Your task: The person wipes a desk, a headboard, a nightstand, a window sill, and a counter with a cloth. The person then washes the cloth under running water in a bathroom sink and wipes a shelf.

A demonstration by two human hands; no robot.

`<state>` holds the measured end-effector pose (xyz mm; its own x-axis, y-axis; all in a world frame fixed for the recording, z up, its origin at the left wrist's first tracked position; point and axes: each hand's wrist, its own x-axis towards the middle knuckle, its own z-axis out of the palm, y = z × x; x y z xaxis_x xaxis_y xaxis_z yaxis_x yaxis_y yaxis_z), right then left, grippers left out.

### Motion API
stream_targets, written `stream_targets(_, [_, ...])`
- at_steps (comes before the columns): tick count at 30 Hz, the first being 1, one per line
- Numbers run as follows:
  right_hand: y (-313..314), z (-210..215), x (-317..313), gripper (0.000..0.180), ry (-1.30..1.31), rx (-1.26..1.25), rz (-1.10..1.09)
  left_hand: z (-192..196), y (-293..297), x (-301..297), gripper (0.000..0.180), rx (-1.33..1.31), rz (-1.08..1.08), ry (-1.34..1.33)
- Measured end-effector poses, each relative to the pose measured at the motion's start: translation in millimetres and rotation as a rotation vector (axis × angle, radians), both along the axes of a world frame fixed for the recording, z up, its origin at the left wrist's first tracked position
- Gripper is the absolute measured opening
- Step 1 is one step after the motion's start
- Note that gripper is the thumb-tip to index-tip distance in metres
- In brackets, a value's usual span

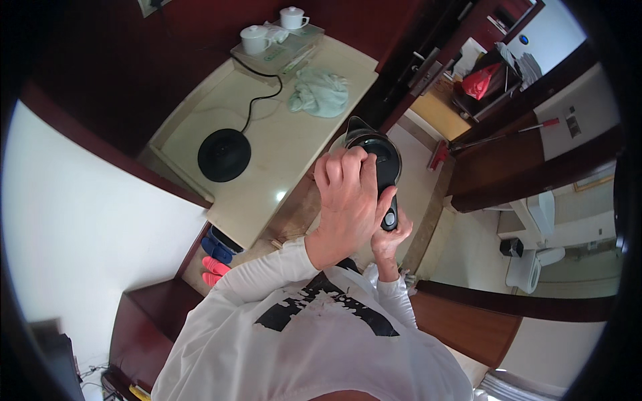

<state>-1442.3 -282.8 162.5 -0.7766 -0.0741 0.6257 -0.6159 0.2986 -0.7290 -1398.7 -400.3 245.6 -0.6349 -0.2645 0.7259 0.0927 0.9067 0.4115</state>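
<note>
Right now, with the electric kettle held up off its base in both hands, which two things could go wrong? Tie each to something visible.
1. The kettle hangs past the counter edge, above the floor. The left hand covers its lid area and the right hand holds the handle's lower end, so a slip could drop it.
2. The cord of the round black base trails loose across the counter and might snag.

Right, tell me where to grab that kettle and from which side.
Take the kettle by its black handle, coming from the person's side: the handle points back toward the body, spout away. The right hand already holds its lower end; the left hand covers the top.
</note>
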Motion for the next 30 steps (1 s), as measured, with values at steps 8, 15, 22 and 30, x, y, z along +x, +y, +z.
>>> stream_targets(8, [41.7, -37.1, -29.3, 0.019, -0.168, -0.175, 0.091, -9.8, 72.1, -3.1, 0.024, -0.167, 0.013, 0.221])
stream_targets(15, [74.0, -34.9, -53.6, 0.017, -0.112, -0.190, 0.092, -34.6, 99.4, -2.1, 0.047, -0.311, -0.160, 0.125])
stream_targets(22, [112.5, -36.5, -59.2, 0.016, -0.174, -0.277, -0.126, -32.3, 132.2, -17.4, 0.047, -0.256, -0.404, 0.060])
stream_targets(30, [145.3, -6.6, -92.5, 0.017, -0.650, -0.806, 0.053, -32.6, 155.5, -33.4, 0.028, -0.220, -0.531, -0.032])
